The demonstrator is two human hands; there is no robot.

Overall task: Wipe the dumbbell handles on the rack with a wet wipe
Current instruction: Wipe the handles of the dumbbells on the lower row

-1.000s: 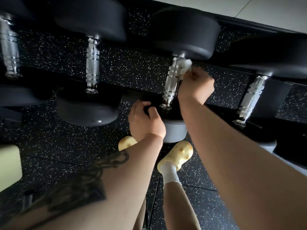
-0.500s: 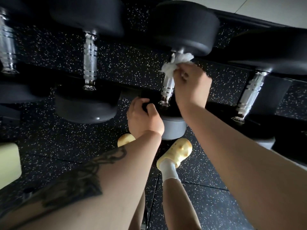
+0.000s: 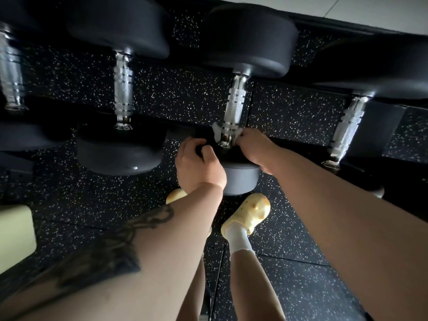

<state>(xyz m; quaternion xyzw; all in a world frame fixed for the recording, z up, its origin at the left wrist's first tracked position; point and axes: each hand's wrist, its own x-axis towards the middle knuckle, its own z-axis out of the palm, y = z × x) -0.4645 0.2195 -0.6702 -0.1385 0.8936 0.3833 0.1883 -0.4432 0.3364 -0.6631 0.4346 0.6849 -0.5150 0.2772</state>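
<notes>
Shoes: two yellow clogs (image 3: 249,213), white sock on the right one, on the speckled floor (image 3: 289,239) below the middle dumbbell.
Pale block (image 3: 14,235): one, far left of that dumbbell.
Left hand (image 3: 199,163): its grip is curled over the near black head (image 3: 240,179) of the middle dumbbell.
Right hand (image 3: 253,147): its grip is clamped on one white wet wipe (image 3: 216,133), wrapped around the near end of that dumbbell's chrome handle (image 3: 235,105).
Dumbbells: four handles counted on the rack (image 3: 289,141); two left of the middle one, one right.
Writing: none readable.
</notes>
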